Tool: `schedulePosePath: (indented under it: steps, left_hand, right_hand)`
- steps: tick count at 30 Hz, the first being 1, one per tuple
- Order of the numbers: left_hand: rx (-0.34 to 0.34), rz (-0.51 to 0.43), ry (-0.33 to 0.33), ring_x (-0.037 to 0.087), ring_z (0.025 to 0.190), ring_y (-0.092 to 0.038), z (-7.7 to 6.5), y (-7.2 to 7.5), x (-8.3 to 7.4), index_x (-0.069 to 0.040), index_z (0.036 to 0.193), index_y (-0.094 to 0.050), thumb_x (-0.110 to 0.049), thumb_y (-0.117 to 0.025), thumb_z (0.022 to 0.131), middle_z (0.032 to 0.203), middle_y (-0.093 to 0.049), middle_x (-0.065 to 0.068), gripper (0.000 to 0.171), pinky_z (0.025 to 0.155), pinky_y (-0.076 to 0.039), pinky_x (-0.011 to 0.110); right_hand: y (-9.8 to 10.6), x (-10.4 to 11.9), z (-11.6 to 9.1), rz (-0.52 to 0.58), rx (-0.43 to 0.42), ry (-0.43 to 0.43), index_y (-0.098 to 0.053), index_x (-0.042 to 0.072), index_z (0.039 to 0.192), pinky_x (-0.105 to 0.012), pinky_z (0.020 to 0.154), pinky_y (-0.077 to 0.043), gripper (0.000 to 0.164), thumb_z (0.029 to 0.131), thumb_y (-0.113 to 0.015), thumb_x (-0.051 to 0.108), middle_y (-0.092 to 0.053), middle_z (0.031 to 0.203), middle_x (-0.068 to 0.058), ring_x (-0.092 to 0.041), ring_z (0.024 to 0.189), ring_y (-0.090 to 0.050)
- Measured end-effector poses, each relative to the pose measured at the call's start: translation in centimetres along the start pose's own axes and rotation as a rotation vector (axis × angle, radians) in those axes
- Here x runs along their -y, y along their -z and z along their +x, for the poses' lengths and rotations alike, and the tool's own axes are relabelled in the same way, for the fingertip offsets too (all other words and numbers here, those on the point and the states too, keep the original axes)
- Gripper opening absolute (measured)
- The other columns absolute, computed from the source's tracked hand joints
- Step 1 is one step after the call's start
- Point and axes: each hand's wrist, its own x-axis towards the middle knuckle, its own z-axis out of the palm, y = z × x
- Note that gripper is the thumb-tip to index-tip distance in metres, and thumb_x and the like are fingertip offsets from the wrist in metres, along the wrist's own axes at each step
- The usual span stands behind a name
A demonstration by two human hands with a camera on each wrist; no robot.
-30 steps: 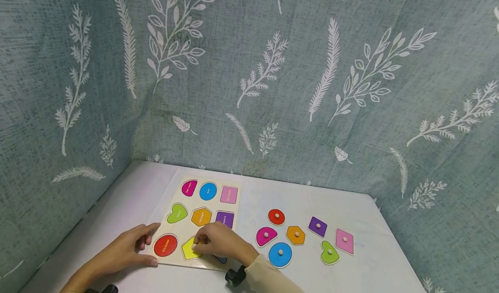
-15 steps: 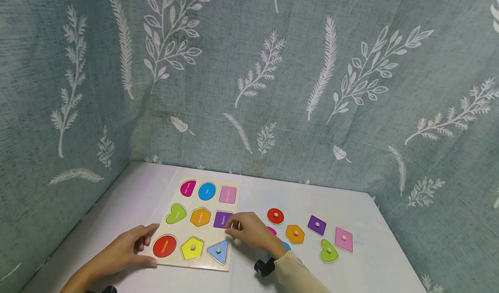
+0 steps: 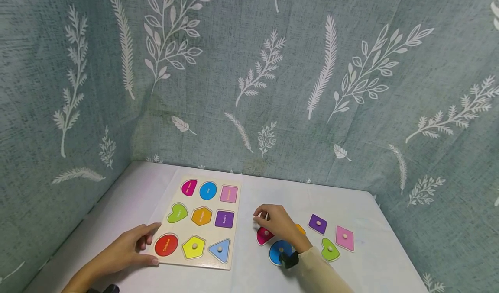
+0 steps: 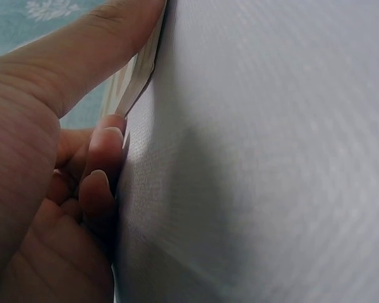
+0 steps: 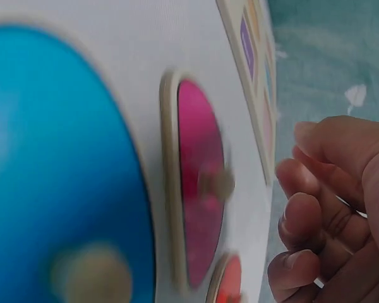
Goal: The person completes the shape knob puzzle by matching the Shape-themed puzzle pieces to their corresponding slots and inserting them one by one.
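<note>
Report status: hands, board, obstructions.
Left hand touching edge of puzzle board. Right hand empty, near loose pink half-circle. Yellow pentagon and blue triangle in their slots. Right hand partly hides loose orange hexagon.

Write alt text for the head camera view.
A left hand rests at the near left corner of a puzzle board fitted with a yellow pentagon and blue triangle; the empty right hand is near loose knobbed pieces on a white table. Leaf-patterned fabric hangs behind.

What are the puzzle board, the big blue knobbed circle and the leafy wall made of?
Puzzle board: probably wood, smooth; its edge is pale tan. Blue circle: likely wood, glossy-looking, with a soft shine and pale rim; maybe painted or printed. Leafy wall: seems matte fabric, with wrinkles and a woven look.
</note>
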Motion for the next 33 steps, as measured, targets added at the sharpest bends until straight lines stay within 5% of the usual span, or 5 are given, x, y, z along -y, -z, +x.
schedulePosePath:
  steps: [14,24,33]
  left_hand:
    - [-0.003,0.01,-0.023,0.01,0.078,-0.047,0.2,-0.1,0.3,0.009,0.14,-0.053,-0.04,-0.098,0.065,0.089,-0.048,0.002,0.1,0.066,-0.045,0.023]
    - [0.013,-0.005,0.037,0.013,0.077,-0.048,0.1,0.0,0.1,0.011,0.141,-0.051,-0.039,-0.098,0.064,0.088,-0.048,0.003,0.104,0.066,-0.046,0.024]
    - [0.01,-0.024,-0.015,0.01,0.077,-0.047,0.1,0.0,0.2,0.012,0.14,-0.05,-0.035,-0.097,0.066,0.088,-0.047,0.003,0.1,0.065,-0.045,0.024]
  right_hand:
    - [1.8,-4.3,-0.9,-0.018,-0.076,-0.118,-0.073,0.015,0.102,-0.026,0.066,-0.051,0.009,0.096,-0.075,0.021,-0.063,0.081,0.009,-0.012,0.074,-0.055]
    - [1.7,-5.1,-0.8,-0.024,-0.088,-0.202,-0.073,0.011,0.102,-0.026,0.063,-0.05,0.012,0.094,-0.077,0.019,-0.062,0.079,0.004,-0.013,0.072,-0.054]
    - [1.8,-5.3,-0.9,0.003,-0.145,-0.259,-0.072,0.01,0.089,-0.027,0.06,-0.047,0.015,0.09,-0.081,0.022,-0.057,0.071,0.004,-0.013,0.067,-0.053]
